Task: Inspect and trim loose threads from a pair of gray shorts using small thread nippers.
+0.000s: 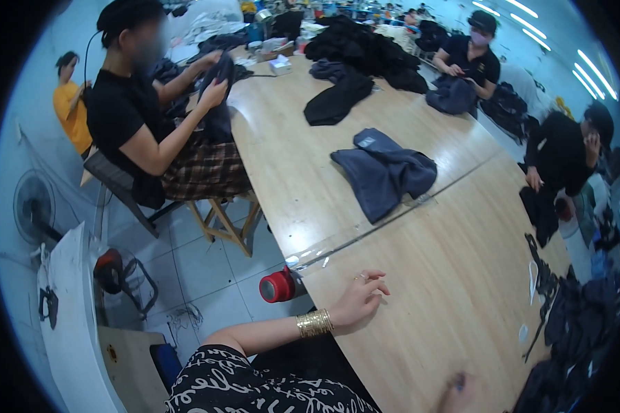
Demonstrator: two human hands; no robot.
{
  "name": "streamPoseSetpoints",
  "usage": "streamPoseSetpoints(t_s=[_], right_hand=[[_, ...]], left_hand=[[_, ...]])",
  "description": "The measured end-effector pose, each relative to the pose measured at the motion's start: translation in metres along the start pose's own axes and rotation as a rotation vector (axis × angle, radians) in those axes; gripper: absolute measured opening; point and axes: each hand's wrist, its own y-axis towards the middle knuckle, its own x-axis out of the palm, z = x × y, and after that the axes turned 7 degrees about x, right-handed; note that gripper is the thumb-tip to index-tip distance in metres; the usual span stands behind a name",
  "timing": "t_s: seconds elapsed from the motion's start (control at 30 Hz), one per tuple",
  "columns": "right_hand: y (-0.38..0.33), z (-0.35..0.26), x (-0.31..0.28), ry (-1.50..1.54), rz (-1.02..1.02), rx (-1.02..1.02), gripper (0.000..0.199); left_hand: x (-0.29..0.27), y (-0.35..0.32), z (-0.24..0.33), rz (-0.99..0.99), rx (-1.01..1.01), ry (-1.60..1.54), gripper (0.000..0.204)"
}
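Observation:
My left hand (pixel 359 301) rests on the wooden table (pixel 420 275) by its near left edge, a gold bracelet stack (pixel 315 323) round its wrist. Its fingers are loosely bent and apart, with nothing in them. Close to the bottom of the view, my right hand (pixel 456 394) is over the table, smeared by motion. A small dark spot shows at its fingertips; I cannot make out what it is. Farther up the table lies a folded dark grey garment (pixel 384 172), apart from both hands.
A red-lidded flask (pixel 277 286) stands by the left edge. Black garments (pixel 365 48) pile up at the far end, and more dark cloth (pixel 579 316) lies at the right. Co-workers handle cloth at the left (pixel 217 96), far right (pixel 451 93) and right (pixel 541 210).

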Motion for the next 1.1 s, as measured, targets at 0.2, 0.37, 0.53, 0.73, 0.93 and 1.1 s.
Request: streamPoseSetpoints(t_s=[0.2,0.37,0.53,0.73,0.93,1.1], right_hand=[[0.026,-0.151,0.071,0.096,-0.104,-0.565,0.028],[0.078,-0.263,0.117,0.127,-0.204,-0.800,0.026],[0.124,-0.336,0.183,0.117,-0.247,-0.783,0.047],[0.155,-0.346,0.227,0.041,-0.107,-0.717,0.042],[0.137,-0.347,0.233,-0.044,-0.014,-0.758,0.039],[0.141,-0.345,0.234,-0.037,-0.031,-0.759,0.039]], left_hand=[[-0.057,0.026,-0.028,0.055,0.048,0.083,0.013],[-0.080,0.019,-0.051,0.007,0.010,0.419,0.013],[-0.079,0.020,-0.046,0.012,0.015,0.391,0.015],[-0.083,0.024,-0.041,0.010,0.028,0.323,0.012],[-0.088,0.021,-0.044,-0.004,0.009,0.280,0.011],[-0.085,0.021,-0.044,-0.030,0.000,0.248,0.012]])
